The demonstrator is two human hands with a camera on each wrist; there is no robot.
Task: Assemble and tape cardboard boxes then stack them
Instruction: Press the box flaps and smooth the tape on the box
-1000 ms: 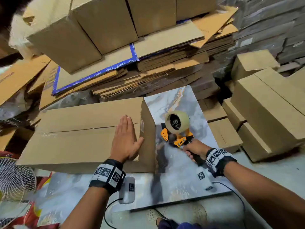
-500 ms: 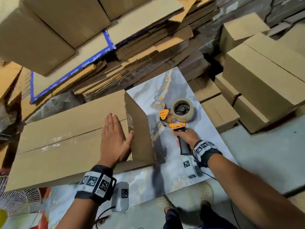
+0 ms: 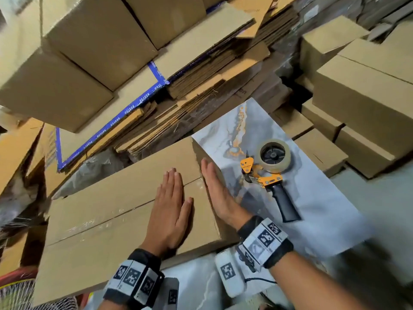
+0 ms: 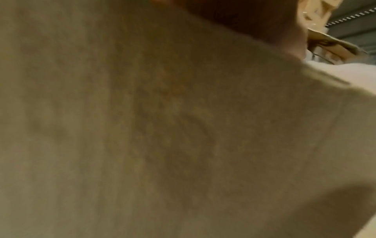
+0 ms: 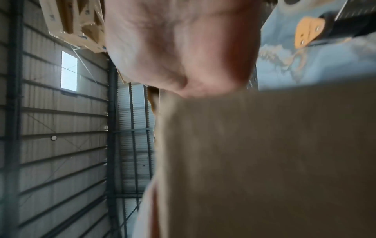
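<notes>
Box (image 3: pixel 125 215) lying on the marbled board (image 3: pixel 317 209), taped seam up, left hand (image 3: pixel 171 211) flat on top with fingers straight and gripping nothing, right hand (image 3: pixel 220 193) flat and straight-fingered against the right end panel, likewise clasping nothing. Tape dispenser (image 3: pixel 268 173) resting unheld on the board just right of that hand, blade end toward the box. Risk, by judgement: with only flat palms and no grip, sliding or tipping during a lift to the stack, or knocking the dispenser with the right wrist, or bursting the seam under uneven pressing.
</notes>
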